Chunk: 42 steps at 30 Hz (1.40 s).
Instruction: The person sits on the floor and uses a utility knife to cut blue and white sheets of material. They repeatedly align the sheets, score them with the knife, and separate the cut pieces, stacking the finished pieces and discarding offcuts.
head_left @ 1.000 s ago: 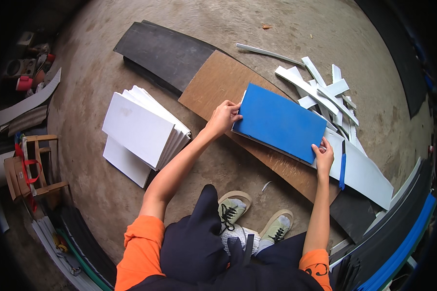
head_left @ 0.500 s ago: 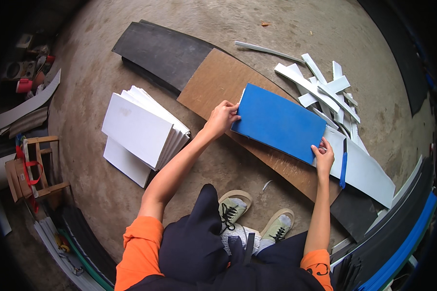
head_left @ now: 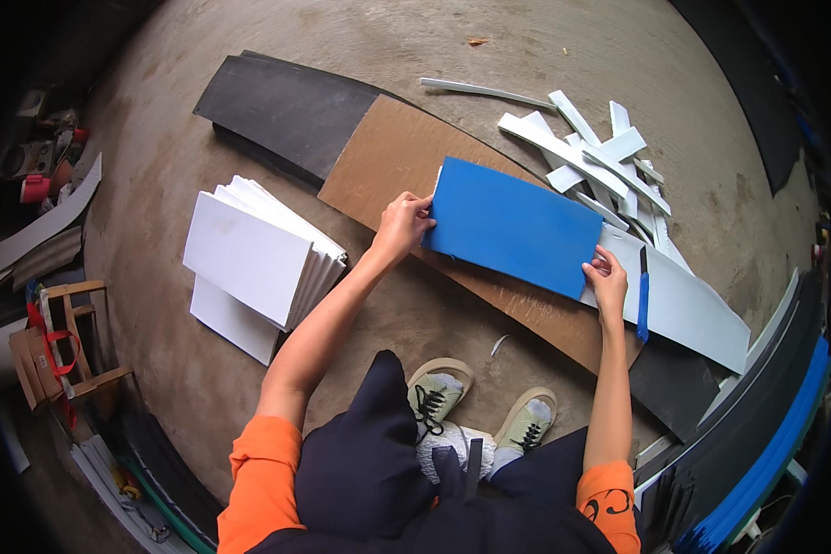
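A flat blue rectangular board (head_left: 517, 228) lies over a brown board (head_left: 379, 157), tilted down to the right. My left hand (head_left: 403, 226) pinches its left edge, thumb and fingers closed on it. At the board's right end, my right hand (head_left: 608, 280) grips the lower corner between thumb and fingers. Just right of that hand, a blue-handled cutter knife (head_left: 643, 305) rests on a long white strip of sheet (head_left: 697, 309). The white sheet runs partly beneath the blue board's right end.
Black sheets (head_left: 277, 106) lie under the brown board. A stack of white boards (head_left: 245, 254) stands on the floor at left. White offcuts (head_left: 609, 166) are heaped beyond the blue board. A wooden frame (head_left: 88, 328) is far left; long black and blue sheets (head_left: 766, 443) line the right.
The whole scene has shifted slightly left in the picture as my head moved. Both hands keep their hold on the blue board, which stays over the brown one.
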### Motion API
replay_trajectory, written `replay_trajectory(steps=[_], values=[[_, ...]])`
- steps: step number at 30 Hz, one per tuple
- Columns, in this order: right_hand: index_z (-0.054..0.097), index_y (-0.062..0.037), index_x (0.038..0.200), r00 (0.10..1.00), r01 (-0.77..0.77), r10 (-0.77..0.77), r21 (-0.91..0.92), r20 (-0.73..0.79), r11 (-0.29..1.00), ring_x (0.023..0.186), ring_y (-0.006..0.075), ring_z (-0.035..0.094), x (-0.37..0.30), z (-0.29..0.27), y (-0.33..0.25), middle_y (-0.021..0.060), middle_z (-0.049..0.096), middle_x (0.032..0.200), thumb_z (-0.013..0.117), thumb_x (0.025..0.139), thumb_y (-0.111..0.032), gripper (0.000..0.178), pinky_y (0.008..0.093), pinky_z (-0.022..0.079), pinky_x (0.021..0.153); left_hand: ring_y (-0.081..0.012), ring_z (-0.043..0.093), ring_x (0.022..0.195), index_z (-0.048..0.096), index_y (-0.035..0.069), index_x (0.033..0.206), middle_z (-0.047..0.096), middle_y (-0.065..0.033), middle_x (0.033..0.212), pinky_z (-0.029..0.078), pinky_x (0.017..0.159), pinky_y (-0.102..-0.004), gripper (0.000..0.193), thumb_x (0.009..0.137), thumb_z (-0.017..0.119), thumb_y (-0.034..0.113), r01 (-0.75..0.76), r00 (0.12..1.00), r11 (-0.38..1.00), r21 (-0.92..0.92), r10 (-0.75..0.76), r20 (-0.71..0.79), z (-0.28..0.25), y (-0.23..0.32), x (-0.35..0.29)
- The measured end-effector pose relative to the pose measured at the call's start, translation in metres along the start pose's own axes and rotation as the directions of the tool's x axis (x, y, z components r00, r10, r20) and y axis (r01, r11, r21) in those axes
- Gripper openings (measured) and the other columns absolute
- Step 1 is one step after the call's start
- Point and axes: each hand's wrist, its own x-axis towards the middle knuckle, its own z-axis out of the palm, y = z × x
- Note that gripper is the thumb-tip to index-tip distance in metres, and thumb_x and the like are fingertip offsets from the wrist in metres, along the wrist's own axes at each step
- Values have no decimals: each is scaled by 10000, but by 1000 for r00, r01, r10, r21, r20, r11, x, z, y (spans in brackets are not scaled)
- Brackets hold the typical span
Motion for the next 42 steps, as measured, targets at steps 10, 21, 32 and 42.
replay_trajectory(steps=[10, 21, 32, 42], values=[[589, -59, 1065, 986, -161, 148, 204, 77, 966, 702, 115, 593, 6, -8, -5, 77, 631, 768, 658, 664, 3, 412, 224, 473, 645, -181, 628, 758, 594, 31, 1051, 608, -134, 875, 498, 708, -278, 397, 661, 667, 12, 29, 999, 997, -70, -28, 16, 1, 0, 6], [600, -64, 1048, 987, -141, 122, 194, 109, 971, 696, 106, 594, 6, -9, 2, 75, 647, 755, 686, 651, -42, 407, 227, 451, 656, -186, 623, 801, 577, 11, 1071, 599, -120, 888, 500, 701, -266, 408, 677, 677, 42, 77, 994, 995, -55, -73, 83, -2, -2, 9], [603, -71, 1013, 990, -100, 86, 131, 108, 986, 666, 103, 596, 12, -10, 2, 63, 644, 724, 685, 640, -44, 383, 227, 458, 620, -165, 505, 708, 77, 287, 1382, 360, -103, 923, 464, 754, -290, 929, 697, 636, 0, 116, 862, 981, -156, -21, 507, -13, -20, 41], [534, -64, 1099, 975, -173, 137, 218, 173, 961, 675, 93, 554, 7, -7, -3, 14, 569, 761, 622, 722, 12, 395, 210, 464, 593, -218, 527, 864, 340, 154, 1313, 404, -120, 1096, 452, 809, -314, 723, 678, 643, -13, 79, 967, 993, -89, -54, 250, 9, -27, 24]])
